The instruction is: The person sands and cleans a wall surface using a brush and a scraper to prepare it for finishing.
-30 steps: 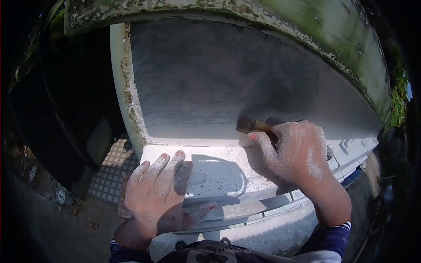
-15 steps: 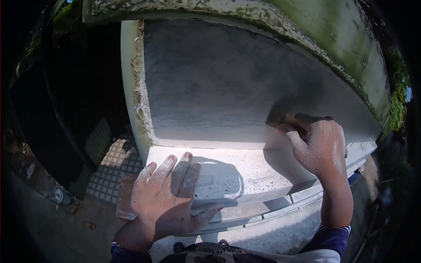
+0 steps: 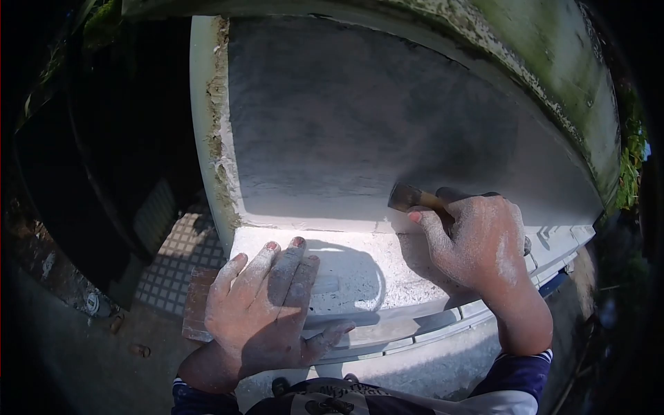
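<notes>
My right hand (image 3: 481, 238) is wrapped round a scraper (image 3: 407, 198) with a wooden handle. The scraper's flat head points left and lies at the lower part of a smooth grey wall panel (image 3: 332, 117); whether it touches cannot be made out. White dust coats both hands. Fingers stretched out, my left hand (image 3: 266, 311) rests flat on the white, speckled ledge (image 3: 408, 259) below the panel. Beside that wrist a brown wooden block (image 3: 198, 304) sticks out, partly hidden by the hand.
A mossy curved concrete edge (image 3: 546, 90) overhangs the panel, and a rough broken edge (image 3: 220, 131) runs down its left side. Checkered tiles (image 3: 173, 256) lie at lower left beside a dark opening. Stepped white edging (image 3: 443, 321) runs below the ledge.
My right hand has moved left and slightly down with the scraper along the panel. The left hand stays in place on the ledge. The view has shifted slightly.
</notes>
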A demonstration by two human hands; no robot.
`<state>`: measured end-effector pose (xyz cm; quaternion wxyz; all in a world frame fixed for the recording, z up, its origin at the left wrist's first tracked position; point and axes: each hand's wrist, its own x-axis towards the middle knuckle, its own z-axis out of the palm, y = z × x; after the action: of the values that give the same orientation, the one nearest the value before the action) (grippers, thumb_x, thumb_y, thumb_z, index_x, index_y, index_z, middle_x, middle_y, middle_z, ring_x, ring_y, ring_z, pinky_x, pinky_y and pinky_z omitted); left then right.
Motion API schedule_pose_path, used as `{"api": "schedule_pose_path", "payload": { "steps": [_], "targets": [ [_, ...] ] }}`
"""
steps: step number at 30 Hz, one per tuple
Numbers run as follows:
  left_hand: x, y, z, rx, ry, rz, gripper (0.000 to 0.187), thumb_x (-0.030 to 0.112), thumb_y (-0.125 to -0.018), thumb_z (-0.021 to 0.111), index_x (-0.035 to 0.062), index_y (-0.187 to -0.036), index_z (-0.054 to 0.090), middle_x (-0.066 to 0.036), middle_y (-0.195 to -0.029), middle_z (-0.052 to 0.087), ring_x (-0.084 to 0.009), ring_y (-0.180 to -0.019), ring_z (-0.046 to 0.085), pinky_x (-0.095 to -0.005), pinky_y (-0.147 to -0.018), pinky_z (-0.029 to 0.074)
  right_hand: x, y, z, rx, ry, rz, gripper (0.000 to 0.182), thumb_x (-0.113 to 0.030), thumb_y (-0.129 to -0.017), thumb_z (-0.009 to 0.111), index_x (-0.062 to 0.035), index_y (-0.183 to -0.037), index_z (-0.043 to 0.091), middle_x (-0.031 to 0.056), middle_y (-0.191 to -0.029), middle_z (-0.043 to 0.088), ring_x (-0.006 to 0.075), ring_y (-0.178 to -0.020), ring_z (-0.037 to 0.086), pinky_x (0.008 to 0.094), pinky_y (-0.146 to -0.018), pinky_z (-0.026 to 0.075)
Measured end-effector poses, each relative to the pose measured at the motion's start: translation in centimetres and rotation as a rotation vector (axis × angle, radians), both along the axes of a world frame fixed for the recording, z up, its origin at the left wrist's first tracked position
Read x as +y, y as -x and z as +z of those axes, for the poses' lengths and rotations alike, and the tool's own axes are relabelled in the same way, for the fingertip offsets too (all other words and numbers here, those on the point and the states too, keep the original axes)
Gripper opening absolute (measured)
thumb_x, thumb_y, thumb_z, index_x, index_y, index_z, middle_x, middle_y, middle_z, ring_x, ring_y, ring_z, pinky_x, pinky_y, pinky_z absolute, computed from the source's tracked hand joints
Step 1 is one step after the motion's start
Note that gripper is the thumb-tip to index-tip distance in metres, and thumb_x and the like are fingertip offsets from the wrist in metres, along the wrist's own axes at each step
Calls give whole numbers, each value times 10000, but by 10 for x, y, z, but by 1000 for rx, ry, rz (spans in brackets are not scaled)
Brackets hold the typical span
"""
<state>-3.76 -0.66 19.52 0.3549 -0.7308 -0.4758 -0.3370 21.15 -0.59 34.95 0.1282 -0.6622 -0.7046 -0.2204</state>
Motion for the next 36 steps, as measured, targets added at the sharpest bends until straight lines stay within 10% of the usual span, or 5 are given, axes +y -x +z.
{"api": "schedule_pose_path", "payload": {
  "steps": [36],
  "targets": [
    [-18,-22,38,-60,-8,-165,712,695,-825,687,74,-1169,746,-140,-1192,748,-349,-1101,716,-499,-1003,530,6,4,-3,-23,181,36,373,-391,-942,646,-66,-907,826,151,-640,696,307,-622,713,413,-646,570]
  ]
}}
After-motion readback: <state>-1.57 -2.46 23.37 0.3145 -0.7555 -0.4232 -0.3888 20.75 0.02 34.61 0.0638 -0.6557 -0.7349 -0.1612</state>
